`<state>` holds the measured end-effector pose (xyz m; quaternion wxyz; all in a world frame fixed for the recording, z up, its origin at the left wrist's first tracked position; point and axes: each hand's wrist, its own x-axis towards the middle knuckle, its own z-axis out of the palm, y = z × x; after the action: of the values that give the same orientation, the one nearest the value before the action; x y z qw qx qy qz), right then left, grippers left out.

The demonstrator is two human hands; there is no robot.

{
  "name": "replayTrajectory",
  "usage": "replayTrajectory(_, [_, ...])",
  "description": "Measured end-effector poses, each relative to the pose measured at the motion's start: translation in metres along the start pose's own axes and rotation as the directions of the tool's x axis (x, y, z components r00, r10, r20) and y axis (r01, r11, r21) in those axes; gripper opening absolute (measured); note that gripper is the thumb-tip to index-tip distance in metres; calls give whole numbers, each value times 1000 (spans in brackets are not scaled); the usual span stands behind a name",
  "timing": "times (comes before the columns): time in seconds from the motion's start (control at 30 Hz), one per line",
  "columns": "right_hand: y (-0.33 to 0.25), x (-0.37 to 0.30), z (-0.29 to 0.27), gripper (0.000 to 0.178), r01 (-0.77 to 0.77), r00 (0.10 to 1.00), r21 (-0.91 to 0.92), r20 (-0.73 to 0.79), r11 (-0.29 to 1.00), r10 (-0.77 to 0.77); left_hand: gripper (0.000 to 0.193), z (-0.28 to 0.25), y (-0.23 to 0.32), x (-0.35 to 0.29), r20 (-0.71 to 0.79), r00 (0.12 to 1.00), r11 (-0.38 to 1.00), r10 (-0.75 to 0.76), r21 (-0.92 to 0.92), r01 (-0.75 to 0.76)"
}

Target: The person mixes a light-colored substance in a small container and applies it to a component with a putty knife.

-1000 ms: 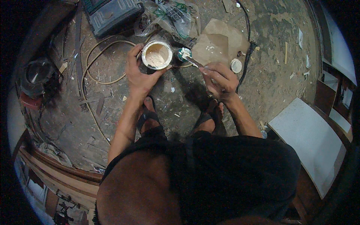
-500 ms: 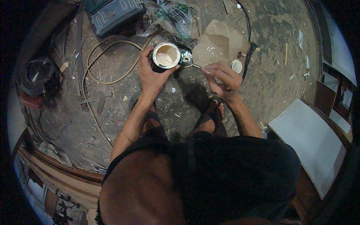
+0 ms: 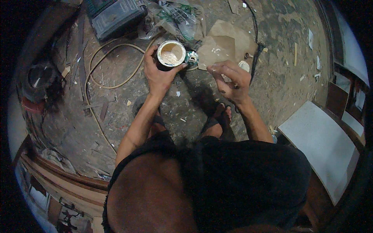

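My left hand [image 3: 158,79] is wrapped round an open round can [image 3: 171,43] with a pale rim and dark side. Off-white paste [image 3: 170,58] lies inside it. My right hand [image 3: 233,79] is to the right of the can, thumb and fingers pinched together. From the pinch a thin, stick-like tool [image 3: 204,67] points toward the can; its kind is unclear and its tip is hard to make out. Just right of the can sits a small green and white container [image 3: 192,57], partly hidden. A pale round lid [image 3: 244,66] lies behind my right hand.
Brown cardboard [image 3: 217,44] and a clear plastic bag [image 3: 176,19] lie ahead, near a dark tool case [image 3: 116,19]. A tan hose [image 3: 91,70] loops at left, by a black and red machine [image 3: 39,83]. A white board [image 3: 320,147] leans at right.
The can has shifted slightly up and right in my left hand. My right hand has drawn the thin tool back from beside the can, and less of the tool shows.
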<state>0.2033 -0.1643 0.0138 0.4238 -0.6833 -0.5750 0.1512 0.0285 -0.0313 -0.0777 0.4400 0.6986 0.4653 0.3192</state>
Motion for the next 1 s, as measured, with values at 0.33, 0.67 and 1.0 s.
replayTrajectory(0.33, [2,1,2,21,-85,995,172,-32,981,92,95,2,-4,-1,-17,998,997,64,49,-63])
replayTrajectory(0.67, [-5,2,3,12,-360,922,215,-66,908,381,94,5,-6,-2,-28,998,998,52,-46,-53])
replayTrajectory(1.0, [-12,5,-10,11,-505,806,339,-142,794,574,92,1,-11,-2,-19,999,992,30,-122,-32])
